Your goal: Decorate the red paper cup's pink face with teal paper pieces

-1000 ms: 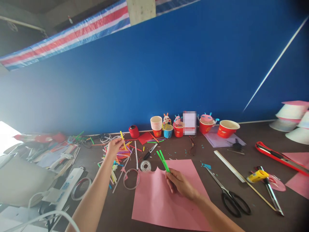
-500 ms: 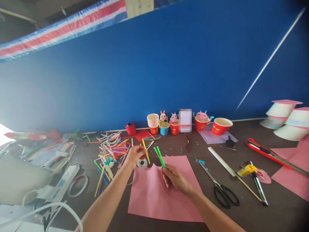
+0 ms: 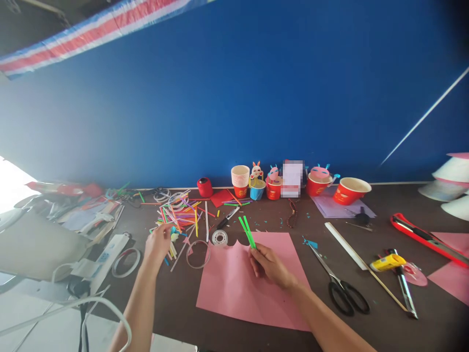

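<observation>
My right hand (image 3: 269,265) is closed around a few bright green drinking straws (image 3: 247,232), which stick up and fan slightly apart above the fingers. That hand is over a pink paper sheet (image 3: 234,293) with a torn-looking top edge. Off to the left, my left hand (image 3: 159,243) reaches into a heap of coloured straws (image 3: 183,215). Its fingers are drawn together at the heap's left side; what they pinch is hidden. Between the hands lie a roll of clear tape (image 3: 220,238), a larger ring (image 3: 198,254) and a black marker (image 3: 227,218).
Scissors (image 3: 339,283), a white strip (image 3: 344,244), a yellow glue bottle (image 3: 387,263) and a red utility knife (image 3: 428,239) lie right. Paper cups (image 3: 240,181), some with animal figures, line the blue wall (image 3: 234,98). A power strip (image 3: 108,261) sits left.
My left hand has moved left, from beside the tape to the straw heap. The yellow straw by its fingers has left that spot. My right hand still holds the green straws; the view has shifted left.
</observation>
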`<state>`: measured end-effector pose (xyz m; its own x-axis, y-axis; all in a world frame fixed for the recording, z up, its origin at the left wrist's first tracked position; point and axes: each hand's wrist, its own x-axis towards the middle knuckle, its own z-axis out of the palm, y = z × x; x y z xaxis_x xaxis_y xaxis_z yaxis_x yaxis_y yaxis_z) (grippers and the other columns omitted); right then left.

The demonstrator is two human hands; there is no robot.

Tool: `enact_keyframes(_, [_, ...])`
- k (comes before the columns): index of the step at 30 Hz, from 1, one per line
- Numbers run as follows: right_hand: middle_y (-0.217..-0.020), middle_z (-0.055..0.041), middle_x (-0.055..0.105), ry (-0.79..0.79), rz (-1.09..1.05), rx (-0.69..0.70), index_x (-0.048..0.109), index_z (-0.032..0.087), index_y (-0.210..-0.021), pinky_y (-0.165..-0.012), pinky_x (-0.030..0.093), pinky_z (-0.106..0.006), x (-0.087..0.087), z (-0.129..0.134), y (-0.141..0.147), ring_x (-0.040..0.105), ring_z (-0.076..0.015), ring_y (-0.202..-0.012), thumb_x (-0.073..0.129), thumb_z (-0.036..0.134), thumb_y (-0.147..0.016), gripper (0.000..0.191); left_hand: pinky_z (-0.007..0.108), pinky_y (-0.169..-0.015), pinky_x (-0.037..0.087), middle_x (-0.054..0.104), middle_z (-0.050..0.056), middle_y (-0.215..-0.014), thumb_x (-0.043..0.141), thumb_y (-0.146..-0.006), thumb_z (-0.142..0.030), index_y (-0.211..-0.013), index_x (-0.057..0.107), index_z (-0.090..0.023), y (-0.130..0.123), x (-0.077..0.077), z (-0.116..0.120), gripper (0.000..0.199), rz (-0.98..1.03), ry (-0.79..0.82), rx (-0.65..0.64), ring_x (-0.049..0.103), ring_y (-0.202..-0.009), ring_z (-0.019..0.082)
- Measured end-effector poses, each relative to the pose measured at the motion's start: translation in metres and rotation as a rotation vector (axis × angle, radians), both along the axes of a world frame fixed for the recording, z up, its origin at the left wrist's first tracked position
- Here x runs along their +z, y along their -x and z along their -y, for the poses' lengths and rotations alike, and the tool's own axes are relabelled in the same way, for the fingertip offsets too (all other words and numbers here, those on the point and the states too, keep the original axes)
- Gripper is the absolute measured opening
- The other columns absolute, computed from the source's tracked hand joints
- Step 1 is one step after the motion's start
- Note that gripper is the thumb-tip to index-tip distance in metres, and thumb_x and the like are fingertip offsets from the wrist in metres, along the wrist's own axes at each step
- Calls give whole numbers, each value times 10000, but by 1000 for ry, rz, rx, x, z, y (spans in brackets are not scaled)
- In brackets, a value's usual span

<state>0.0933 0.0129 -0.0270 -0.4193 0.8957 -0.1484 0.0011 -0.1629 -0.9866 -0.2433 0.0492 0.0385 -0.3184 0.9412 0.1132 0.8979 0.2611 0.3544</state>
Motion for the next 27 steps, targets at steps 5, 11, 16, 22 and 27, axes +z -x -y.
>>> enact_keyframes(5, [-501, 51, 452, -31, 27, 11, 427, 174, -764, -410, 286, -199, 4, 1, 0, 417, -77, -403, 334, 493, -857, 344, 311, -730, 420, 654, 86, -943, 450, -766, -356, -916, 613, -203, 39, -17, 35, 270, -214, 283, 89, 581, -930, 256])
enact_keyframes(11, [-528, 44, 446, -22, 36, 13, 430, 178, -758, -433, 340, -208, 8, 2, 0, 432, -88, -432, 349, 504, -847, 348, 311, -711, 419, 654, 84, -943, 440, -778, -360, -946, 565, -209, 37, -26, 37, 258, -203, 349, 110, 584, -929, 256])
enact_keyframes(16, [-528, 43, 453, -37, 35, 1, 438, 179, -756, -431, 334, -213, 7, 2, 0, 424, -87, -424, 353, 497, -846, 341, 337, -730, 423, 607, 131, -1011, 432, -781, -351, -1084, 493, -177, 34, -20, 27, 355, -248, 201, 210, 562, -954, 271])
enact_keyframes(22, [-529, 41, 456, -34, 49, 13, 431, 179, -749, -438, 334, -215, 10, 2, 0, 437, -91, -429, 351, 490, -849, 336, 297, -685, 421, 655, 74, -868, 483, -742, -422, -823, 635, -225, 19, -22, 28, 262, -140, 314, 69, 596, -857, 242])
enact_keyframes(27, [-519, 44, 445, -53, 62, 9, 426, 180, -745, -431, 325, -215, 11, 2, 0, 433, -90, -421, 335, 480, -860, 334, 321, -670, 422, 652, 100, -926, 465, -723, -503, -882, 630, -223, 7, -29, 23, 361, -128, 328, 120, 600, -863, 265])
